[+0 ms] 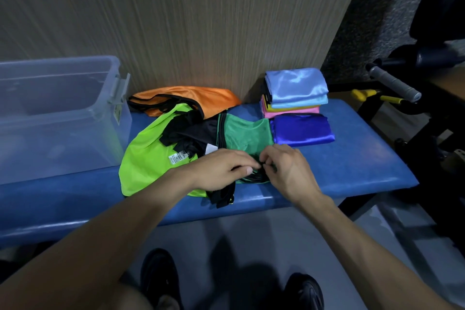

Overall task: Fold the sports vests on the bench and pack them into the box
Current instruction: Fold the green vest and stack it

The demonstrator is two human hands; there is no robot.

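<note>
A dark green vest [247,136] with black trim lies on the blue bench [352,158], over a lime green vest [148,156] and a black one [198,131]. My left hand [221,171] and my right hand [286,168] meet at the dark green vest's near edge, and both pinch its black trim. An orange vest [186,94] lies crumpled behind the pile, against the wall. A clear plastic box [57,113] stands on the bench's left end, with nothing visible inside.
A stack of folded vests, light blue [295,84] on top with yellow and pink below, stands at the back right, and a folded royal blue one [302,129] lies in front of it. Dark gym equipment with a grey handle [395,83] crowds the right side. My shoes show on the floor below.
</note>
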